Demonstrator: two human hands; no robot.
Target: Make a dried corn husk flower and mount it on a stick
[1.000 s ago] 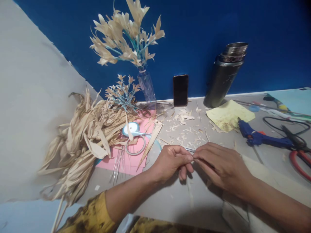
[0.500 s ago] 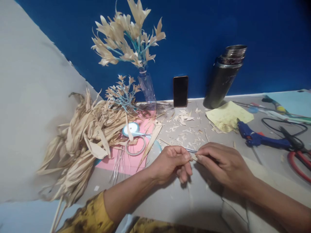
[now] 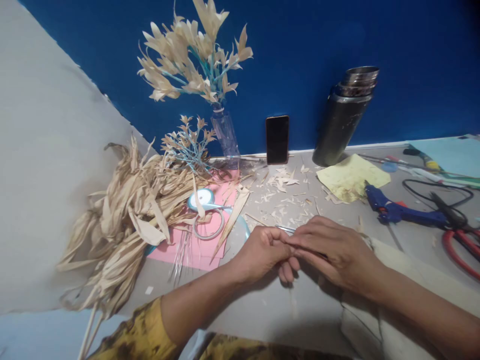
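My left hand (image 3: 268, 252) is closed in a pinch, its thumb and index fingertips meeting those of my right hand (image 3: 333, 250). A small pale piece, seemingly dried husk, showed between the fingertips a moment ago; now the fingers hide it. From my right hand's closed fingers a thin shiny metal tool (image 3: 285, 228) points left, its rear part hidden in the grip. Just beyond both hands, small husk scraps (image 3: 283, 180) are scattered over the grey table (image 3: 258, 305). The dried corn husks (image 3: 146, 200) lie heaped at the left.
Pink paper (image 3: 204, 255) carries a ribbon spool (image 3: 201, 198), a ring-shaped roll (image 3: 209, 225) and thin wires (image 3: 182, 252). Husk flowers (image 3: 202, 50) stand in a clear bottle (image 3: 226, 137). A phone (image 3: 277, 140), flask (image 3: 343, 120), yellow paper (image 3: 356, 175), blue glue gun (image 3: 397, 210) and red-handled scissors (image 3: 459, 250) are around.
My right hand has shifted left and closed in against my left fingertips, covering the pale piece. The metal tool's tip has moved left with it. The view has shifted slightly.
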